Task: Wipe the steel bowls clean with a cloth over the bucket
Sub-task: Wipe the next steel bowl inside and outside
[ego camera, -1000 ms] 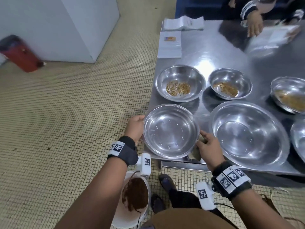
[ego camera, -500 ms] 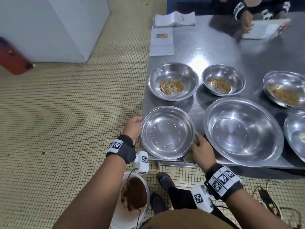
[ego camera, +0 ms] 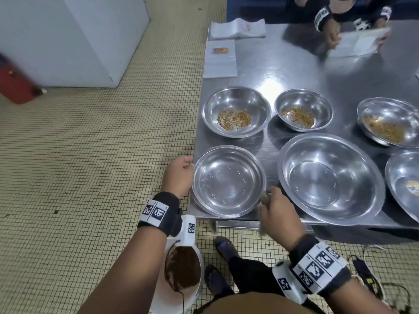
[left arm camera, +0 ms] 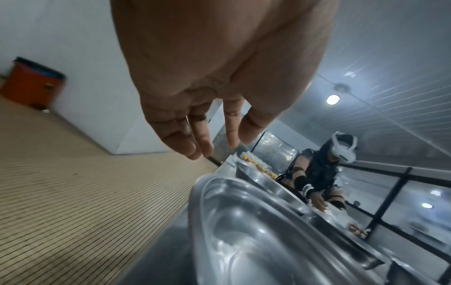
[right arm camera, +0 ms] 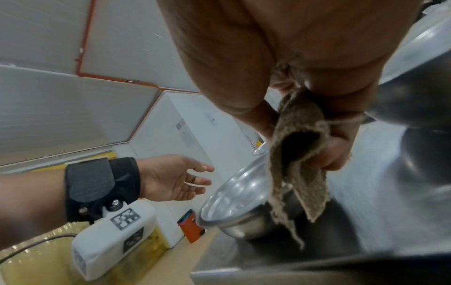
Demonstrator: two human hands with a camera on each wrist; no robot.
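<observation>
A wiped steel bowl (ego camera: 227,181) sits at the near corner of the steel table (ego camera: 294,71), just beside the relaxed, empty fingers (left arm camera: 192,138) of the left hand (ego camera: 179,175), which are clear of its rim. The right hand (ego camera: 277,213) pinches a frayed brown cloth (right arm camera: 299,154) at the bowl's other side, seemingly kept ready for the next wipe. Beyond the fingertips three crumb-strewn bowls (ego camera: 235,112) wait; the bucket (ego camera: 181,277) stands on the floor below the left wrist, placed to catch scraps
</observation>
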